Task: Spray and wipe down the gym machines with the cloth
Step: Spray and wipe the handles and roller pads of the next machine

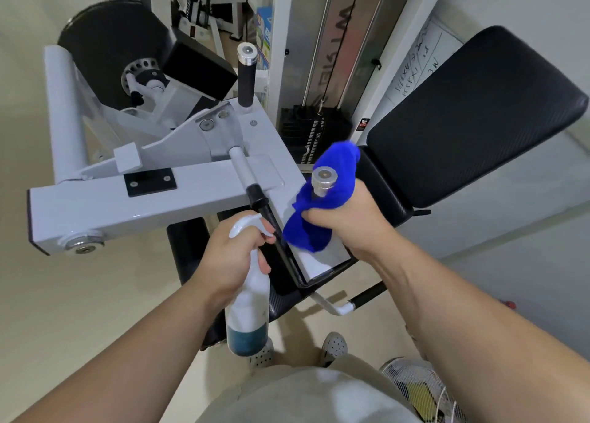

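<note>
A white gym machine with a black seat and a black backrest stands in front of me. My left hand grips a white spray bottle by the neck, with a finger on the trigger; blue liquid fills its bottom. My right hand holds a blue cloth wrapped round the near grip handle, whose silver end cap pokes out above the cloth. A second black grip handle with a silver cap stands upright further back.
A black roller pad sits at the machine's far left. The weight stack and guide rods rise behind the seat. A whiteboard leans on the right wall. A fan guard lies at the lower right, by my feet.
</note>
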